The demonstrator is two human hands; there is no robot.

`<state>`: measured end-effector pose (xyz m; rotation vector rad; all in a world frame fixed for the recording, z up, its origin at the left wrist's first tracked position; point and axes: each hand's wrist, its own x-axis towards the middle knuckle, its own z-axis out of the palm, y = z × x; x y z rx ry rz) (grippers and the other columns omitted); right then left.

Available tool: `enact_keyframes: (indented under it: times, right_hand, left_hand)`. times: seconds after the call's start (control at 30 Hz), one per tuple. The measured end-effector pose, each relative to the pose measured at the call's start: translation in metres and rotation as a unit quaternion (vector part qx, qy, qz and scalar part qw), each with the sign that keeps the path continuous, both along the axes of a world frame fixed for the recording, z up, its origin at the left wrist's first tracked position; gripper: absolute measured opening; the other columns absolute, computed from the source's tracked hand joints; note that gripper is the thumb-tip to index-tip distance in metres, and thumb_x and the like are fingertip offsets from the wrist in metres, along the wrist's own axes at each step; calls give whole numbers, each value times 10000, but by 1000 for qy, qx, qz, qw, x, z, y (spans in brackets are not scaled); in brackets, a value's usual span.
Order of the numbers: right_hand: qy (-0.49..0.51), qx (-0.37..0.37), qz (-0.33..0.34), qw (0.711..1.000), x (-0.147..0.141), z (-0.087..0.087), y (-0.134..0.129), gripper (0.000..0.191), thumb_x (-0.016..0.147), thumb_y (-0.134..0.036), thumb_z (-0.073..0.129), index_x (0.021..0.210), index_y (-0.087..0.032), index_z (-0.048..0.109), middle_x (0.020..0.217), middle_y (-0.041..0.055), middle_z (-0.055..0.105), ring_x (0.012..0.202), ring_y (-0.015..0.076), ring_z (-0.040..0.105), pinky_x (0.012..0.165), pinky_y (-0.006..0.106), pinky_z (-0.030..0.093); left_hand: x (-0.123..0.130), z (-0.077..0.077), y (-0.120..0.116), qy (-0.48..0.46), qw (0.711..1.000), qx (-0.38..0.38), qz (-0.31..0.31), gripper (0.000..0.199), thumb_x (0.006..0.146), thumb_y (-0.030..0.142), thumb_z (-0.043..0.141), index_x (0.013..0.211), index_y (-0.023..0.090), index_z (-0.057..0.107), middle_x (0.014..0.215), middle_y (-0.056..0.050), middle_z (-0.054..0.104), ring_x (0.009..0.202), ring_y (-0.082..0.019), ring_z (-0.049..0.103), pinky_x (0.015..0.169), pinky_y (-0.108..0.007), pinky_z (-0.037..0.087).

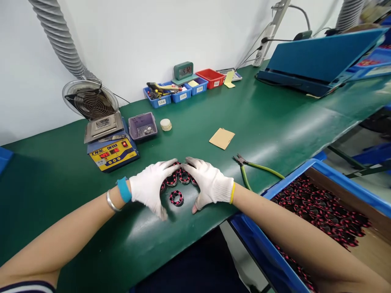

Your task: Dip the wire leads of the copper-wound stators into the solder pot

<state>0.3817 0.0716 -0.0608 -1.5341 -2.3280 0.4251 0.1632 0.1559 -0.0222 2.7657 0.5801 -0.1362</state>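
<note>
Between your left hand [149,185] and right hand [209,182], small black rings [184,182] with pinkish-red marks lie flat, bunched closely on the green tabletop [137,228], some partly hidden under your fingers. One matching ring [176,202] lies flat just on your side of the bunch, its round centre open and fully visible.

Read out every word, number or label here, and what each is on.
"4:32": green clock
"425": left red display on the yellow panel
"CM": same panel; following digits unclear
Too small or blurred: panel's brand, right display, labels on blue trays and red tray
</note>
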Motion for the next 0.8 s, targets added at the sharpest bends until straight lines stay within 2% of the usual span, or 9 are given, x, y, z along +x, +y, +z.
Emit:
enact_keyframes:
  times: [0.07,0.1,0.23,0.37,0.43,0.5,0.57,0.63,0.8]
  right_hand:
    - [-5,8,-11,1000,-10,0,-13,1413,234,-675,829,1436,-158,296,1471,226,240,1299,435,289,1051,553,270]
    - [-10,13,-25,1000,-16,0,-19,1388,261,-702,813,1429,-146,307,1468,234,239,1294,440,286,1046,561,267]
    - [-43,15,-96,994,-33,-5,-29,1068,555,-733,702,1396,-168,364,1428,205,312,1219,393,378,940,508,388]
    - [-97,10,-100,990,-34,1,-28,888,632,-716,668,1312,-186,451,1292,175,444,1023,328,499,795,433,461]
    - [-118,12,-80,990,-33,6,-28,892,633,-707,679,1320,-192,438,1212,155,489,948,302,519,746,410,474]
    - [-127,13,-61,990,-32,10,-28,943,639,-701,682,1380,-209,368,1216,150,483,940,298,521,727,404,480]
    - [-128,13,-56,990,-33,11,-28,933,666,-691,667,1401,-220,336,1281,160,441,986,310,511,740,408,483]
    - [-125,16,-60,990,-34,11,-29,847,695,-670,656,1353,-205,393,1300,165,427,1016,316,500,754,408,484]
    - [-128,35,-57,990,-34,9,-31,648,723,-620,658,1179,-183,510,1079,119,517,926,291,511,682,387,491]
  left_hand:
    - [-2,-6,-17,5,999,22,35,1429,269,711,765,1476,166,229,1518,-183,265,1325,-438,341,1065,-524,366]
    - [-1,-10,-25,3,997,39,68,1350,326,709,757,1461,165,272,1509,-179,288,1306,-430,372,1045,-521,390]
    - [3,-21,-45,-9,981,83,177,961,568,705,653,1341,163,472,1413,-152,446,1176,-366,517,976,-484,458]
    - [-2,-12,-46,28,983,95,154,993,565,709,649,1388,201,424,1481,-136,358,1232,-377,468,976,-466,460]
    - [-6,-6,-44,72,982,105,138,1075,521,695,684,1438,248,344,1538,-130,245,1233,-414,451,924,-494,482]
    - [-8,-3,-43,104,979,110,138,1061,542,697,671,1448,273,318,1548,-125,218,1196,-420,474,866,-504,502]
    - [-8,-4,-44,108,977,109,148,963,613,699,620,1428,262,352,1513,-125,294,1172,-389,496,865,-485,504]
    - [-6,-7,-46,99,976,106,165,909,652,697,589,1409,243,372,1445,-131,386,1182,-362,495,884,-457,499]
    - [2,-9,-51,99,964,99,227,920,635,709,584,1385,218,374,1287,-136,495,1051,-319,592,782,-401,531]
